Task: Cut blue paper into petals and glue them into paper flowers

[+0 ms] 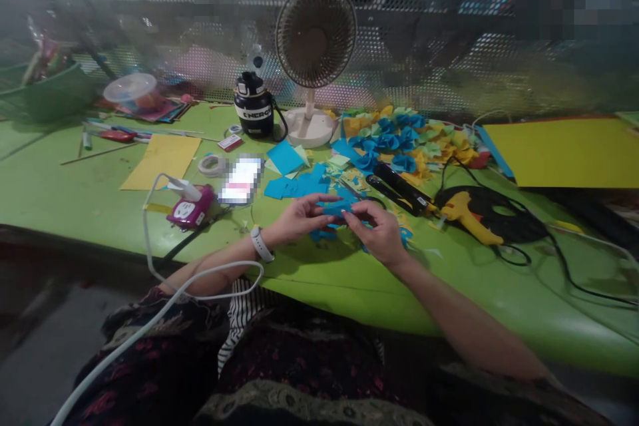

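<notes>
Both my hands meet over the green table (349,279) near its front edge. My left hand (299,216), with a white watch on the wrist, pinches one end of a small blue paper piece (335,208). My right hand (380,229) grips the other end with curled fingers. More blue paper scraps (299,183) lie just behind and under my hands.
A pile of blue, yellow and green paper flowers (399,140) lies behind, next to a desk fan (314,60) and a black bottle (253,106). A yellow glue gun (466,216) with black cables sits at right. Yellow sheets (569,150), a phone (241,180) and a pink power strip (192,208) are around.
</notes>
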`<state>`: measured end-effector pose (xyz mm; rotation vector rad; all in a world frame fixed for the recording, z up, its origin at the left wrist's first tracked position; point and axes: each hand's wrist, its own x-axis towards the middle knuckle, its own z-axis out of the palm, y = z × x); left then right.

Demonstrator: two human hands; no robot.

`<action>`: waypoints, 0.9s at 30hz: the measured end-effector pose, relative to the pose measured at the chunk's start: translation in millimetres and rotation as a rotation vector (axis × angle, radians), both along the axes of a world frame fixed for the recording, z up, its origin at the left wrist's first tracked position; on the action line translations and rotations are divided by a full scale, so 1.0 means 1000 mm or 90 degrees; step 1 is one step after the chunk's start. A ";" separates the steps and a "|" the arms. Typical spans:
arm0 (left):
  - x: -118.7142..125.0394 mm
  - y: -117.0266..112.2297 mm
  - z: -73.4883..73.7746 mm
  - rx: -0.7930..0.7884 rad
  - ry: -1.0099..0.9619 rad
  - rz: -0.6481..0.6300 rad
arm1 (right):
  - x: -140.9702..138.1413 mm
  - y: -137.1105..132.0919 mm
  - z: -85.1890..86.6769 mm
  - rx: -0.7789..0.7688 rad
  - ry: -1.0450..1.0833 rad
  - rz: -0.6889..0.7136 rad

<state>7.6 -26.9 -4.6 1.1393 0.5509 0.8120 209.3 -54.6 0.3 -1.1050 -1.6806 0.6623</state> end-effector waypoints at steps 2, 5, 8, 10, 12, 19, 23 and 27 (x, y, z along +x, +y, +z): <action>0.000 0.000 0.000 -0.001 0.000 -0.001 | 0.000 0.000 0.000 -0.002 0.000 0.000; 0.000 0.001 0.000 -0.004 0.006 0.003 | 0.000 0.001 0.000 -0.004 0.002 0.003; 0.001 0.001 0.000 -0.003 0.009 0.006 | -0.001 0.000 0.001 -0.007 0.009 0.006; 0.001 0.001 0.000 0.000 0.005 0.009 | -0.002 0.000 0.002 -0.013 0.017 0.008; 0.001 0.001 -0.001 -0.001 -0.006 0.009 | -0.003 -0.001 0.003 -0.034 0.026 0.010; 0.002 0.002 -0.002 -0.033 -0.021 0.011 | 0.003 0.002 0.002 -0.151 0.063 -0.007; 0.002 0.001 -0.001 -0.040 -0.008 -0.006 | 0.002 0.002 0.006 -0.147 -0.027 0.058; 0.001 0.002 0.001 -0.066 0.014 -0.022 | -0.002 0.000 0.008 -0.066 -0.084 0.039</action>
